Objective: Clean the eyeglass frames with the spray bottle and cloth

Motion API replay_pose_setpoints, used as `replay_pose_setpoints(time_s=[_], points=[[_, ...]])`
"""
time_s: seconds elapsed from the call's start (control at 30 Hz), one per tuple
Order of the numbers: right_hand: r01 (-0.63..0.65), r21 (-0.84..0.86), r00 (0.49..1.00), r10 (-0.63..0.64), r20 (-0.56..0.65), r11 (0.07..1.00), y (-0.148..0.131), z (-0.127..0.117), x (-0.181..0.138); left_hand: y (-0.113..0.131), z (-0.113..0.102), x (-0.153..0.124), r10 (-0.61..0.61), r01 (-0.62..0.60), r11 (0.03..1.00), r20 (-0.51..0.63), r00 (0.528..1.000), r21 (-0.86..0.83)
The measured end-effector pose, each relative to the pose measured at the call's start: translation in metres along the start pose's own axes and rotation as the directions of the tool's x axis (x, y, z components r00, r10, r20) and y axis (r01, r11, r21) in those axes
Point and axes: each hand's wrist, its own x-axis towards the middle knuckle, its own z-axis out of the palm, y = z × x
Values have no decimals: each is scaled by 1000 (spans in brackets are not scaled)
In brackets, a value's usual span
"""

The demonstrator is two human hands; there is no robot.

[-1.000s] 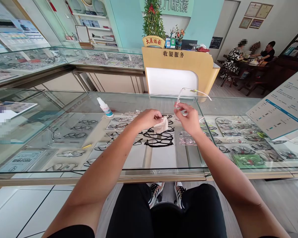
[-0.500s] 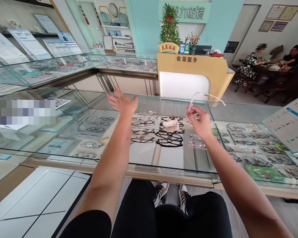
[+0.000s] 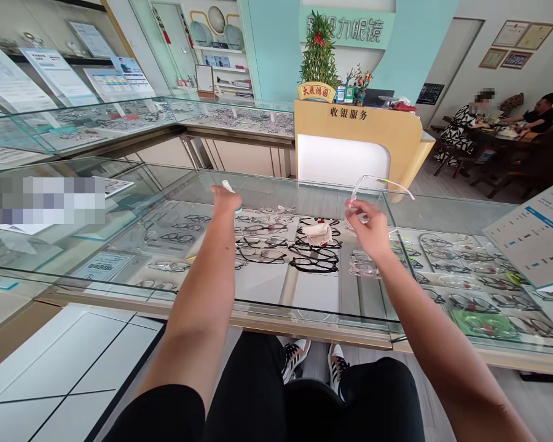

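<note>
Clear glasses [image 3: 363, 177] at your one o'clock, white bottle [image 3: 227, 185] at eleven.
Your right hand [image 3: 371, 227] pinches the glasses by one end above the desk [image 3: 304, 325], probably so the rest stays free of touch; your left hand [image 3: 227, 201] covers the bottle and its label, so I can't tell whether its fingers have closed. A crumpled cloth [image 3: 317, 233] lies at twelve, reachable by either hand. Beyond, the wooden stand [image 3: 410, 147] reads 收银服务, its plaque [image 3: 316, 92] 大展鸿图.
</note>
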Motion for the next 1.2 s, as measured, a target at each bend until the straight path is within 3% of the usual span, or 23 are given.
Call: replay_pose_setpoints(time_s=[0.1, 0.2, 0.3, 0.4, 0.47, 0.53, 0.6, 0.67, 0.73, 0.8, 0.87, 0.93, 0.97, 1.1, 1.2], points=[[5, 15, 1000, -5, -5, 1000, 0, 0, 1, 4, 2, -3, -183, 184, 983, -62, 981, 22], [-10, 40, 1000, 10, -14, 999, -2, -1, 2, 16, 4, -8, -177, 178, 984, -114, 978, 0], [-29, 86, 999, 31, -26, 996, -5, -2, 3, 38, 8, -15, -54, 23, 978, -140, 989, -210], [-53, 143, 998, 57, -30, 988, -7, -2, 4, 67, 17, -35, 122, -137, 834, -64, 990, -534], [-77, 185, 996, 83, -26, 980, -9, -2, 6, 87, 25, -56, 241, -126, 718, 74, 968, -684], [-101, 251, 994, 106, -5, 963, -11, -4, 7, 104, 34, -82, 357, -27, 599, 237, 903, -801], [-124, 329, 992, 115, 47, 936, -14, -6, 9, 117, 41, -107, 463, 145, 503, 407, 787, -852], [-141, 391, 989, 107, 106, 910, -18, -9, 10, 126, 44, -128, 520, 323, 463, 548, 655, -825], [-139, 427, 985, 82, 149, 893, -22, -11, 9, 133, 44, -143, 524, 456, 460, 647, 554, -762], [-128, 453, 983, 54, 173, 882, -25, -13, 8, 137, 43, -151, 518, 532, 460, 701, 489, -711], [-124, 463, 980, 34, 197, 878, -27, -13, 7, 139, 42, -156, 525, 559, 458, 718, 458, -691], [-129, 471, 974, 24, 224, 873, -28, -13, 6, 139, 45, -157, 534, 539, 457, 703, 471, -708], [-136, 478, 970, 20, 241, 868, -29, -14, 5, 138, 47, -157, 534, 507, 455, 680, 502, -732], [-187, 511, 945, 12, 326, 839, -31, -14, 3, 130, 65, -154, 502, 216, 495, 480, 720, -842], [-216, 526, 925, 0, 379, 823, -34, -12, 1, 121, 77, -150, 488, 22, 590, 378, 787, -807]])
